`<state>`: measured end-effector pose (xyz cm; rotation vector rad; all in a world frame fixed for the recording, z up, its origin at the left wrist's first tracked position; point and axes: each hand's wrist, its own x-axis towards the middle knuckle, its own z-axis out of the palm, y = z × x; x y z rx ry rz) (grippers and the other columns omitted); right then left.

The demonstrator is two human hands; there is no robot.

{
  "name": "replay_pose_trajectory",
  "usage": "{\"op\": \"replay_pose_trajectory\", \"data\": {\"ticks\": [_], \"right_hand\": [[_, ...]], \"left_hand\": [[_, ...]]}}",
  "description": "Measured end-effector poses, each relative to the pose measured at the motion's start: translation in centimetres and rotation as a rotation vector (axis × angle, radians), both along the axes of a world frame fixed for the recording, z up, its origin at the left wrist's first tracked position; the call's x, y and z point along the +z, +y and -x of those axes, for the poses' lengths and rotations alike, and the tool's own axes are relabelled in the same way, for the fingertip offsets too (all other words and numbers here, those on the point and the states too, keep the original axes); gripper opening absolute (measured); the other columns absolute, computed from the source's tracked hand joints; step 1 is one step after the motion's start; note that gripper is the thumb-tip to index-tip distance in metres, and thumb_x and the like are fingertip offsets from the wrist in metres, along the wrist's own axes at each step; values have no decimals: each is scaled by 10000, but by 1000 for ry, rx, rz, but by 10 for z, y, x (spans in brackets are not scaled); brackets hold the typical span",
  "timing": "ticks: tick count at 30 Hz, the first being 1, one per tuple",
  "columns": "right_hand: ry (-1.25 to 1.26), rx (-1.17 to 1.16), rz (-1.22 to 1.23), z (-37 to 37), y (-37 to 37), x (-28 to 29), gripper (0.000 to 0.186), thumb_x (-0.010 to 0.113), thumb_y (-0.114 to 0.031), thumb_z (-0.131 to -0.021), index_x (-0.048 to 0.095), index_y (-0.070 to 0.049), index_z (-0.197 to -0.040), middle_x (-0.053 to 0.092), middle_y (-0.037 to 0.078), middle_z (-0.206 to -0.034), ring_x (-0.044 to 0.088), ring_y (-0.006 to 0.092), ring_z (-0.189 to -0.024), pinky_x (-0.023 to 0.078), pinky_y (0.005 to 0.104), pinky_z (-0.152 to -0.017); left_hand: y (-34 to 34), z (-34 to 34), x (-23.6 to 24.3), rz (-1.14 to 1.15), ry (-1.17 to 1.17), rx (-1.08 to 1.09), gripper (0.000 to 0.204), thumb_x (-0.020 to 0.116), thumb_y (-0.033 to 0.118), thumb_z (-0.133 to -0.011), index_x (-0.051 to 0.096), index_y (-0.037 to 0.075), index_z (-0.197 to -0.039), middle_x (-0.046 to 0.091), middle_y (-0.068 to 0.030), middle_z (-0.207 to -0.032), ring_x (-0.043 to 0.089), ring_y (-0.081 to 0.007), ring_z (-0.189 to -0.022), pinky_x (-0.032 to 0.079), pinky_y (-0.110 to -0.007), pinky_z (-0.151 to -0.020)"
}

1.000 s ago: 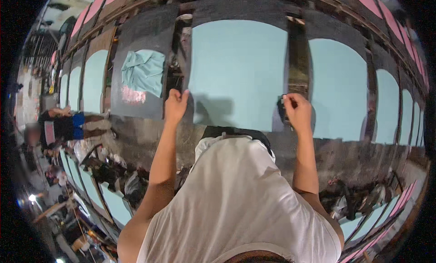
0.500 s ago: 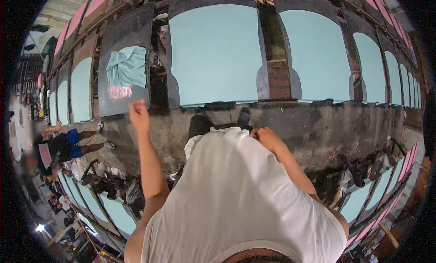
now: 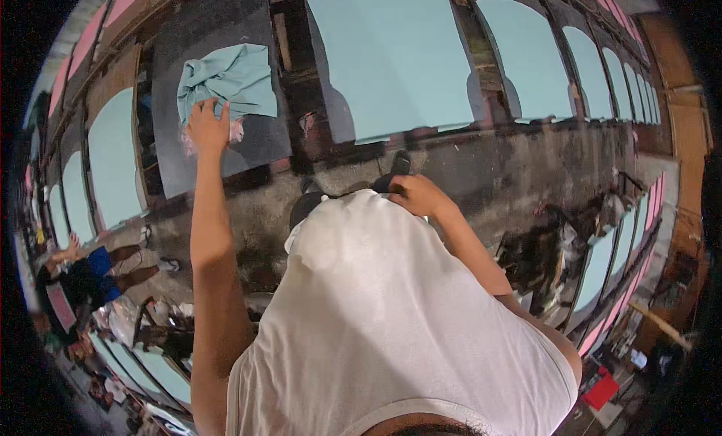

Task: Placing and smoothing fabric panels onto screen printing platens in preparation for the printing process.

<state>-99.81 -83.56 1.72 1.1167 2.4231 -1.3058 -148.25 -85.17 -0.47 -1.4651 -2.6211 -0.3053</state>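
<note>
A crumpled pale-green piece of fabric (image 3: 237, 78) lies on a dark flat board (image 3: 180, 173) at the left. My left hand (image 3: 207, 127) reaches over that board, its bent fingers apart and touching the fabric's near edge. Beneath the hand, a shiny pinkish patch (image 3: 236, 130) shows on the board. My right hand (image 3: 421, 195) is at my waist by the hem of my white shirt (image 3: 361, 285). Its fingers are loosely bent with a gap between them, and I see nothing in them.
A row of boards carries smooth pale-green panels (image 3: 395, 60), with dark gaps between. Another row of panels (image 3: 594, 267) runs behind me. A concrete walkway (image 3: 481, 157) lies between. A person in blue shorts (image 3: 101, 270) is at the far left.
My left hand has moved forward onto the near edge of the crumpled fabric. The view has turned slightly; my right hand stays at my waist.
</note>
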Motion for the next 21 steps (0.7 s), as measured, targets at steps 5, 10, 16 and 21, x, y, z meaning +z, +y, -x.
{"op": "replay_pose_trajectory", "data": {"ticks": [5,10,16,21], "right_hand": [[24,-138,86,69,-32,25,290,638,-294,-836,654,-47,-986,675,190,-929,634,374,-926,493,450,-832],[55,-212,107,112,-36,44,260,650,-287,-843,662,-45,-935,679,178,-891,652,350,-868,505,434,-780],[542,-122,74,195,22,39,226,661,-267,-854,639,-42,-865,621,100,-666,643,259,-665,490,383,-611],[593,-71,-249,284,85,19,365,734,-313,-763,628,-67,-1012,642,147,-918,638,342,-867,505,447,-736]], "left_hand": [[-3,41,-1,-61,-325,-37,397,594,423,-887,605,123,-1147,591,-121,-1182,554,-334,-1116,424,-488,-926],[-13,94,-24,-92,-16,-3,443,551,482,-906,600,73,-1069,609,-176,-1096,595,-357,-1024,457,-457,-883],[-18,92,-8,107,-108,-156,389,507,422,-950,548,39,-899,575,-168,-875,573,-394,-832,450,-475,-712],[-9,82,25,-196,-541,-223,254,487,193,-979,421,19,-806,405,-80,-703,392,-190,-653,363,-320,-616]]}}
